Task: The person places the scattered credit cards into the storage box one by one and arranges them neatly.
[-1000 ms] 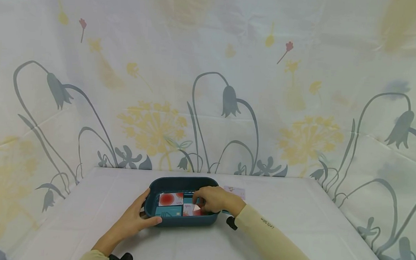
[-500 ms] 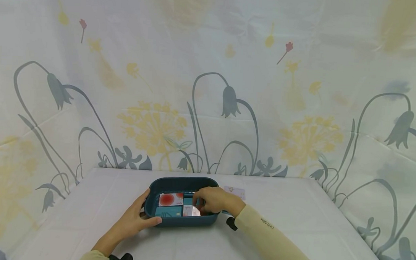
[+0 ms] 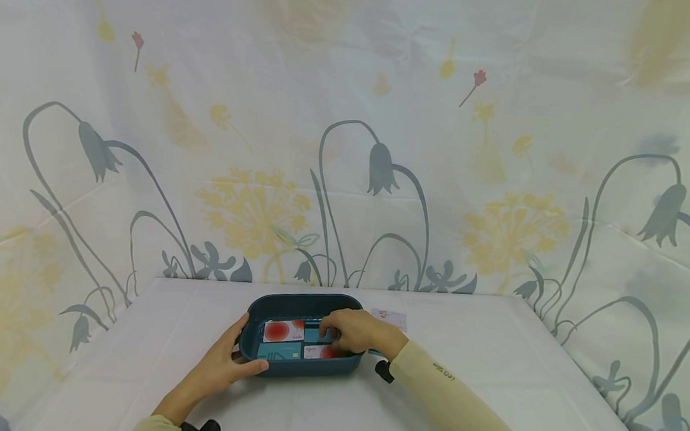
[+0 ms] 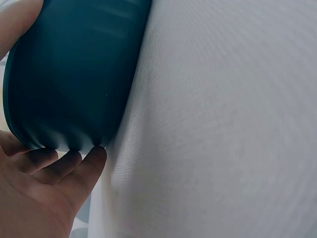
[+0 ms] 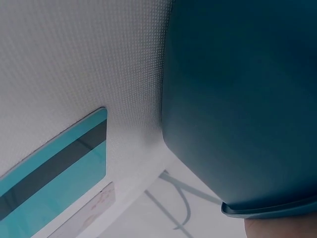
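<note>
Inside dark-teal oblong tray (image 3: 302, 367), red-and-white rectangular card (image 3: 317, 352) at four o'clock shows narrower strip than half-second ago: probably lying flatter, layout neater. Right hand (image 3: 355, 330): fingers curled over it, pinching impossible to tell. Left hand (image 3: 224, 357): fingers clamped on tray, nine o'clock.

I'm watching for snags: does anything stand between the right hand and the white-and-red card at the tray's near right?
Nothing visible does. The right hand reaches into the tray over its right side, down to the card; whether it grips it is hidden.
</note>
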Demonstrator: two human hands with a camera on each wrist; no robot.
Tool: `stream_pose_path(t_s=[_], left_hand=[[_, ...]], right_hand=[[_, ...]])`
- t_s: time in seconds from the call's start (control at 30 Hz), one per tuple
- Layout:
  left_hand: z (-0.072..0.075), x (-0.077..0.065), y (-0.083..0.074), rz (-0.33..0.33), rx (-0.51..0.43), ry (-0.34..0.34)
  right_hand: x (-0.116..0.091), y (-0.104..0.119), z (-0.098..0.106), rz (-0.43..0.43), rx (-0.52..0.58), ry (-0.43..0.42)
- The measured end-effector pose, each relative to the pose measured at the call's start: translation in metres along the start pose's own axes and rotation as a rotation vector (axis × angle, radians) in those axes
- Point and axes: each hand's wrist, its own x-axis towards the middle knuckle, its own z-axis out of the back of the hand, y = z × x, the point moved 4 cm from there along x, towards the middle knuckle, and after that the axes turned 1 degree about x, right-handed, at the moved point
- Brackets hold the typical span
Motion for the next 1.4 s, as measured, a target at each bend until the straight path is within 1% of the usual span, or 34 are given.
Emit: stream_pose_path(t_s=[0.27, 0.43, 0.6, 0.8, 0.97, 1.2, 1.4], left_hand=[[0.000, -0.001, 0.000, 0.004, -0.007, 0.003], [0.000, -0.001, -0.001, -0.001, -0.009, 0.007], [0.001, -0.001, -0.001, -0.004, 0.003, 0.002], [0.001, -0.001, -0.001, 0.003, 0.003, 0.006], [0.000, -0.002, -0.001, 0.021, -0.009, 0.005], [0.000, 0.000, 0.000, 0.012, -0.004, -0.001], [-0.001, 0.000, 0.002, 0.020, -0.006, -0.001]], right_hand=[[0.000, 0.000, 0.001, -0.004, 0.012, -0.001], [-0.002, -0.002, 0.005, 0.026, 0.088, -0.025], [-0.005, -0.008, 0.017, 0.055, 0.151, -0.077], [-0.016, -0.016, 0.033, 0.052, 0.203, -0.119], [-0.025, -0.022, 0.042, 0.053, 0.198, -0.162], [-0.037, -0.031, 0.045, 0.057, 0.184, -0.203], [-0.048, -0.042, 0.046, 0.005, 0.200, -0.226]])
